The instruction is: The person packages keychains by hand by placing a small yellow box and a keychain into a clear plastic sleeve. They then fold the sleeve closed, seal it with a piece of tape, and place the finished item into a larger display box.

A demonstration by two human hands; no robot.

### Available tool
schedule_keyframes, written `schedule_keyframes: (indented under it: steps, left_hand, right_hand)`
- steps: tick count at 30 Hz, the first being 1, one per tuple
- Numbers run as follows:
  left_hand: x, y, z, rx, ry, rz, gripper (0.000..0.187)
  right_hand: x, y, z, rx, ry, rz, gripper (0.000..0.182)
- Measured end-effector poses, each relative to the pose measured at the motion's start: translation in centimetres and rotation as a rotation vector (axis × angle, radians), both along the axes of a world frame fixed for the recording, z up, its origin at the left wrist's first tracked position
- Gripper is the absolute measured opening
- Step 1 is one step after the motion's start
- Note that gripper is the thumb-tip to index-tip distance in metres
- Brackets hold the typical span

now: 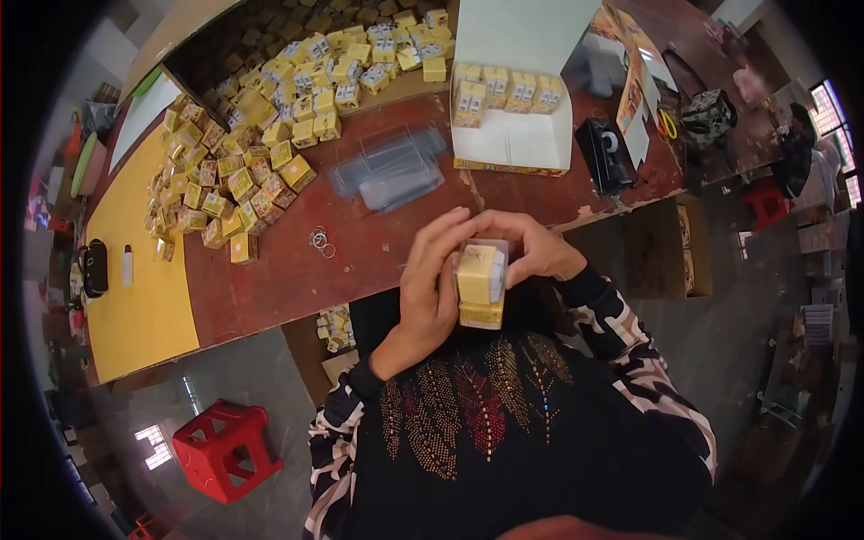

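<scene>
Close to my body, both hands hold a clear plastic box [481,279] with small yellow-and-white cartons inside. My left hand [427,286] is closed along its left side, the fingers reaching up to its far end. Curled round the far right corner is my right hand [533,245], thumb against the side. The fingertips of both hands meet near the top of the box. Ahead on the table lie flat clear plastic sleeves [396,171]. Beyond them an open display box [513,144] holds several packed clear boxes [495,90] in a row at its back.
Many small yellow cartons [229,180] are heaped at the left, and more fill a big carton [360,67] behind. Metal rings [320,241] lie on the red table [288,288]. A black tape dispenser [605,157] stands right; a red stool [225,450] is on the floor.
</scene>
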State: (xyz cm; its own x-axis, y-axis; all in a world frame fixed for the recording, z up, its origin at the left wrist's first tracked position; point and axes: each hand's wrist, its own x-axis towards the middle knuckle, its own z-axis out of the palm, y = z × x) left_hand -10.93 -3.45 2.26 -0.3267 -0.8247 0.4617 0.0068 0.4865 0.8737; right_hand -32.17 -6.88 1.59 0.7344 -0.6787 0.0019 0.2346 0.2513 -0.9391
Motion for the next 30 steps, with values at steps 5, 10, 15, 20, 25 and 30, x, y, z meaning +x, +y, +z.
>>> schedule_keyframes:
  steps: [5,10,15,20,25,30]
  left_hand:
    - [-0.4,-4.4,-1.5,-0.278,-0.216,0.419,0.041]
    - [5.7,-14.3,-2.6,-0.309,-0.604,0.447,0.048]
    - [8.2,-22.3,-4.7,-0.177,-0.804,0.227,0.066]
    - [7.7,-24.5,-6.1,0.126,-0.804,0.08,0.063]
    - [7.2,-22.2,-4.8,-0.046,-0.719,0.277,0.043]
    - [7.6,-18.5,-2.6,-0.131,-0.554,0.43,0.021]
  right_hand:
    - [-1.4,-2.2,2.4,-0.171,0.06,-0.406,0.067]
    - [-7.1,-11.3,-1.0,-0.554,0.485,-0.95,0.059]
    - [-8.2,-16.1,-5.1,-0.638,0.847,-0.972,0.057]
    - [-6.2,-15.8,-5.0,-0.624,0.868,-0.989,0.059]
    - [-6.7,-16.1,-6.2,-0.748,0.836,-0.985,0.057]
    - [-7.0,-15.8,-5.6,-0.82,0.954,-0.947,0.05]
